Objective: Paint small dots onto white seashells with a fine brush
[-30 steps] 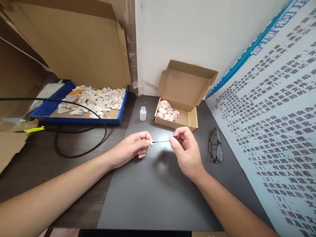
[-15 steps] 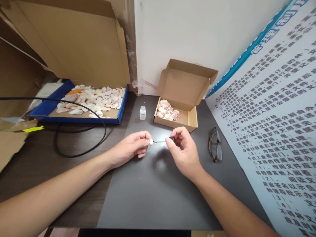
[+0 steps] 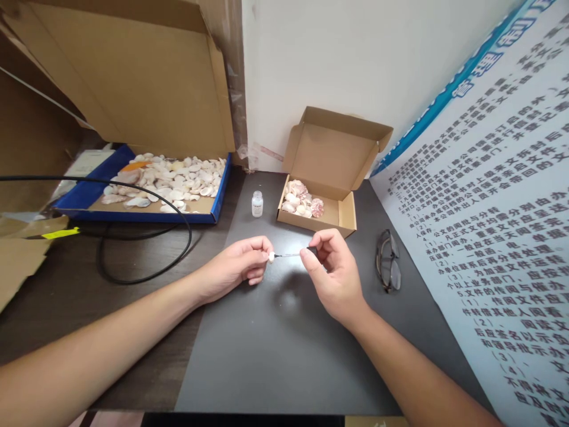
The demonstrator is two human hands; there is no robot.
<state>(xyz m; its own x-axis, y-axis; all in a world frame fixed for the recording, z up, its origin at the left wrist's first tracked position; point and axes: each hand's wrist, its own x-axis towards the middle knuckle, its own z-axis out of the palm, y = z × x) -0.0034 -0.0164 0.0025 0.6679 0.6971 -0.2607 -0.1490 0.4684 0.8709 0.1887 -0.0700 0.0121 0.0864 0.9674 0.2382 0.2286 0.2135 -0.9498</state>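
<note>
Between thumb and fingers, my left hand (image 3: pixel 243 261) pinches a small whitish shell (image 3: pixel 271 257). My right hand (image 3: pixel 332 270) grips the black cap of a thin brush (image 3: pixel 291 255), whose dark tip points left and meets the shell or comes very close to it. Both hands are held over the grey desk mat (image 3: pixel 275 356). Just beyond them stands a small clear bottle (image 3: pixel 256 204) with a pale label and no cap on it. An open cardboard box (image 3: pixel 316 222) with several white and pinkish shells in it sits behind my right hand.
At the left is a blue-edged box (image 3: pixel 224 184) full of pale shells, its cardboard lid raised. A black cable (image 3: pixel 189 237) loops in front of it. Glasses (image 3: pixel 388 261) lie to the right, beside a printed poster (image 3: pixel 498 196). A white wall (image 3: pixel 347 53) stands behind.
My right hand has shifted very slightly right with the brush, and the brush tip remains at the shell. My left hand has barely moved.
</note>
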